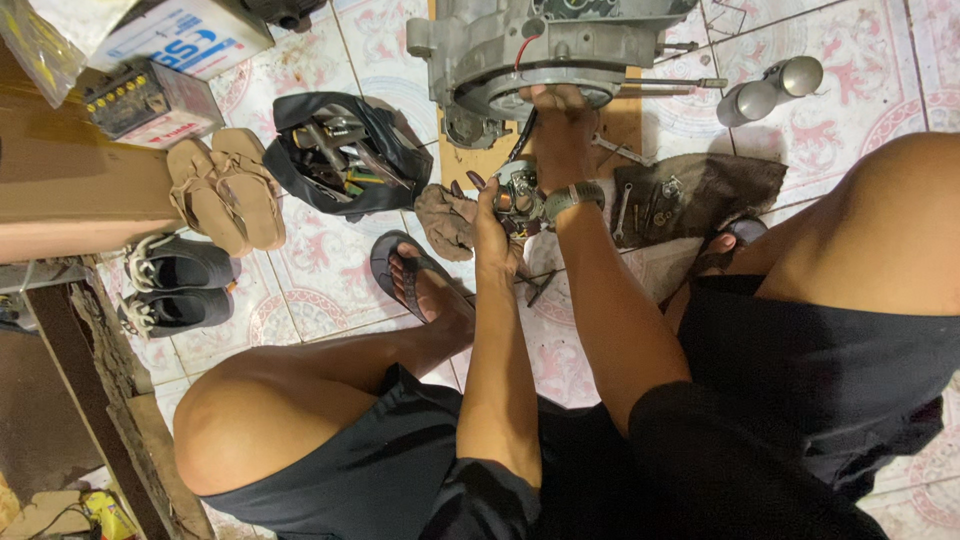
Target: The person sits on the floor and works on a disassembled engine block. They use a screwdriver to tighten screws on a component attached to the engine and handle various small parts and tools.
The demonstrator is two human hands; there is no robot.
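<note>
A person is squatting on a pink-patterned tiled floor point(330, 290). The right hand point(560, 125) is gripping the round rim of a grey metal engine casing point(520, 50), fingers curled. The left hand point(490, 225) is pinching a small wired metal coil part point(518, 195) just below the casing, beside an open black tool bag point(340, 150).

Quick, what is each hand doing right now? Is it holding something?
Left hand: closed on a small metal part with wires.
Right hand: fingers curled over the round rim of the grey engine casing, gripping it.
</note>
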